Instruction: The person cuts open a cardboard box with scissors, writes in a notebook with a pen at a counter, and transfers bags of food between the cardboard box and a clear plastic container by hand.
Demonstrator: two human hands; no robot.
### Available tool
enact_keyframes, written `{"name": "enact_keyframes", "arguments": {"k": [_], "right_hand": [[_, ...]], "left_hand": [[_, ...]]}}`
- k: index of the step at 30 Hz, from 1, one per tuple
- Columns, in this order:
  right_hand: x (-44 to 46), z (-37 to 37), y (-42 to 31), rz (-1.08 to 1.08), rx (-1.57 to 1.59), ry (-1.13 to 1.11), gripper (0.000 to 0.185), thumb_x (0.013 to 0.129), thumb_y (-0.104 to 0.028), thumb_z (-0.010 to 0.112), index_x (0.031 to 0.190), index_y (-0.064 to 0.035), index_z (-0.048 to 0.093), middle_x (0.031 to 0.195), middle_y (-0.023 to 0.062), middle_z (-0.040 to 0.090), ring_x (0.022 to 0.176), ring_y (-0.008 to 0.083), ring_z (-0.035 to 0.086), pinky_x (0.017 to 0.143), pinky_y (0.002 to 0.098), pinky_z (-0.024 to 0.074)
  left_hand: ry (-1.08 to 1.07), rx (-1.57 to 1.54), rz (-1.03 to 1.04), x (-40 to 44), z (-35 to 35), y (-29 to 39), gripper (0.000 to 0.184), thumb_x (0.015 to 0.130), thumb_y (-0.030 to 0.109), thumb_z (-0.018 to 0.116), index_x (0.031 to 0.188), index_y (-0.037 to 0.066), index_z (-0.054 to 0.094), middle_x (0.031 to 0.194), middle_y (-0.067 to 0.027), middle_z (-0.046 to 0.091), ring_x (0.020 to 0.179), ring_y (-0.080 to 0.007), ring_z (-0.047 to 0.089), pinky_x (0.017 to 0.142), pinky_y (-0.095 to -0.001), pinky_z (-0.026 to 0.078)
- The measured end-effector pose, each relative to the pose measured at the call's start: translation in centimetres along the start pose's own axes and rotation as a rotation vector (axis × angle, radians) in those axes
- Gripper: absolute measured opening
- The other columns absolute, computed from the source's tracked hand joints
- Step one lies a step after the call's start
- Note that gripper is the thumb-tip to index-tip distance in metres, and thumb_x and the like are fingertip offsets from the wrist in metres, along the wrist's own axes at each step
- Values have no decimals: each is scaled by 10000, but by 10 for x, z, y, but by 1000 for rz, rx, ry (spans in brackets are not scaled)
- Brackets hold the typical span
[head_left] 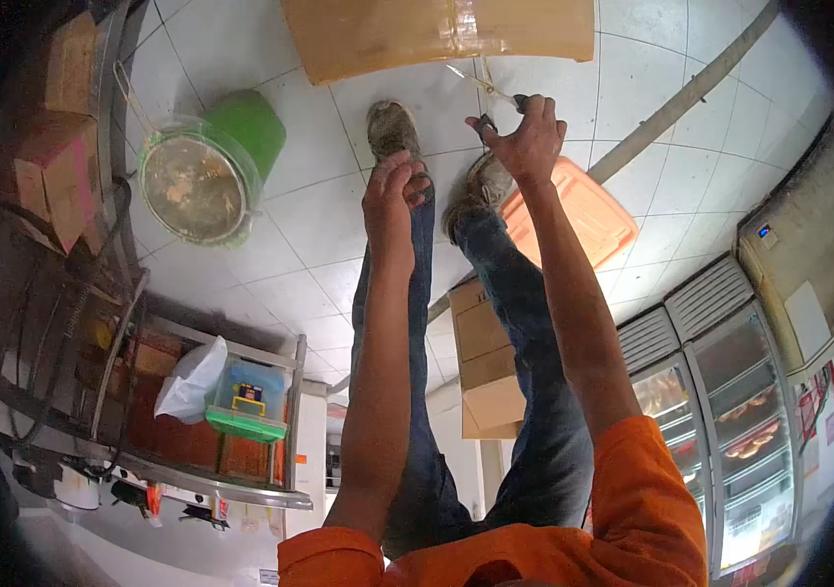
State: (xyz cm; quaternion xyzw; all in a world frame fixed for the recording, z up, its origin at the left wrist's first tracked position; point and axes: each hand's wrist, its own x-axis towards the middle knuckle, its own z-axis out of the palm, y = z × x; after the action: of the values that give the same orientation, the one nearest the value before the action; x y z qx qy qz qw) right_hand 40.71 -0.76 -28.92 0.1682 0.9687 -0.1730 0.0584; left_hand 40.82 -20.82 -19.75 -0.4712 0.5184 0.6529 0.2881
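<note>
My right hand (529, 142) holds a pair of scissors (505, 95) by the black handles. Its blades are spread apart and point at the near edge of a large brown cardboard box (378, 44). Shiny tape runs across the box's middle, and its far part is out of view. Whether the blade tips touch the box I cannot tell. My left hand (399, 191) hangs in front of my left shoe (392, 127), fingers loosely curled and slightly apart, with nothing visible in them.
A green bucket (255, 127) with a clear plastic liner stands at left. By my right foot is an orange plastic stool or lid (578, 215). Cardboard boxes (480, 333) stand behind my legs. A metal rack (241, 489) and glass-door fridges (749, 421) flank me.
</note>
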Motion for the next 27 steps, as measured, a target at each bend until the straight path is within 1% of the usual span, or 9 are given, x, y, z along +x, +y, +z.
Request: {"name": "enact_keyframes", "arguments": {"k": [2,6,9,12,15,21,24,27], "right_hand": [[-14,-3,2,37,-12,-10,703,561,-549,841,988,-62,566,933,77,563,840,268,565,699,411,395],[-15,-14,2,-105,-34,-39,656,571,-538,834,974,-80,591,908,58,570,855,251,563,697,405,386],[-1,-14,2,-178,-69,-44,612,579,-527,829,954,-97,606,883,42,573,849,239,560,688,398,379],[2,-16,4,-226,-63,-32,592,588,-526,823,950,-109,609,867,29,577,841,231,559,679,396,375],[5,-17,3,-251,-92,-23,597,588,-535,821,949,-111,606,862,27,579,823,228,570,679,396,380],[5,-20,11,-242,-146,6,599,585,-542,822,948,-123,597,862,27,587,775,224,586,673,391,391],[6,-26,12,-260,-180,-28,601,578,-536,828,946,-121,595,857,26,585,773,226,584,665,394,396],[16,-20,13,-320,-128,4,605,573,-529,832,942,-110,596,862,20,587,771,229,583,661,404,401]], "left_hand": [[3,-12,17,-2,-1,1,291,915,223,557,1157,68,598,976,-53,648,831,-136,618,736,-274,457],[-2,-16,68,-3,-4,-7,286,919,223,548,1149,61,599,972,-56,646,830,-141,618,736,-275,455],[-55,-9,76,-2,-14,-16,409,887,384,619,1181,100,594,1066,-56,625,930,-174,604,824,-321,452],[-38,-34,69,-1,-20,-19,410,891,388,618,1190,108,593,1078,-61,618,951,-187,598,831,-331,452],[-7,-55,43,-3,-23,-19,389,900,360,607,1201,115,588,1082,-68,616,961,-199,594,841,-339,449],[0,-135,57,-5,-31,-21,411,892,342,607,1221,97,581,1084,-77,615,975,-217,594,863,-351,439],[70,-145,53,-10,-27,-13,270,909,198,568,1141,65,606,1001,-68,654,845,-155,621,745,-278,460],[53,-163,62,-10,-30,-17,267,910,197,567,1142,70,605,1000,-66,654,847,-152,618,746,-275,459]]}}
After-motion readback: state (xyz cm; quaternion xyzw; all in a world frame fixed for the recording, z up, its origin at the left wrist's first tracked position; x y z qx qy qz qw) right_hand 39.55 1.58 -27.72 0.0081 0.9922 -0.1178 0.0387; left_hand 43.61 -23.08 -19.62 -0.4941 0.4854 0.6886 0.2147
